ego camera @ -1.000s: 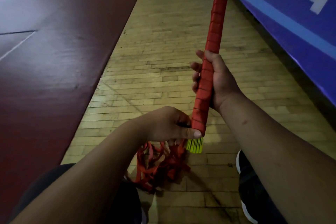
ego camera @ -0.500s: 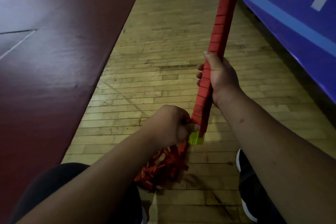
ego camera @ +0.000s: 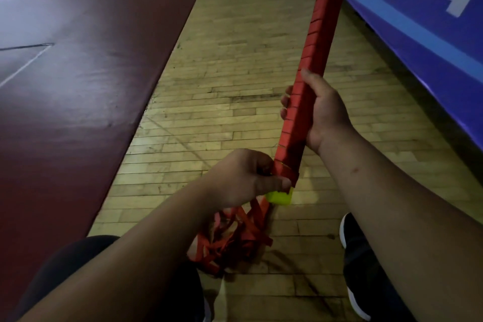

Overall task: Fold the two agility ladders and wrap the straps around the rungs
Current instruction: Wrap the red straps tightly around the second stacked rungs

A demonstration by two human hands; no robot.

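left hand (ego camera: 243,178), right hand (ego camera: 326,115), forearms (ego camera: 392,204): bare | legwear (ego camera: 65,264): dark | shoe (ego camera: 356,256): black, white sole

Rungs (ego camera: 279,196) below left hand (ego camera: 243,178): glossy yellow plastic. Strap (ego camera: 317,31): matt red cloth webbing. Floor (ego camera: 235,65): worn wood; mat (ego camera: 78,60) semi-gloss.

No text can be read in full. The blue banner (ego camera: 418,55) along the right side carries large white characters (ego camera: 456,2), but the top edge of the picture cuts them and only their lower strokes show. Which letters or signs they are, I cannot tell.
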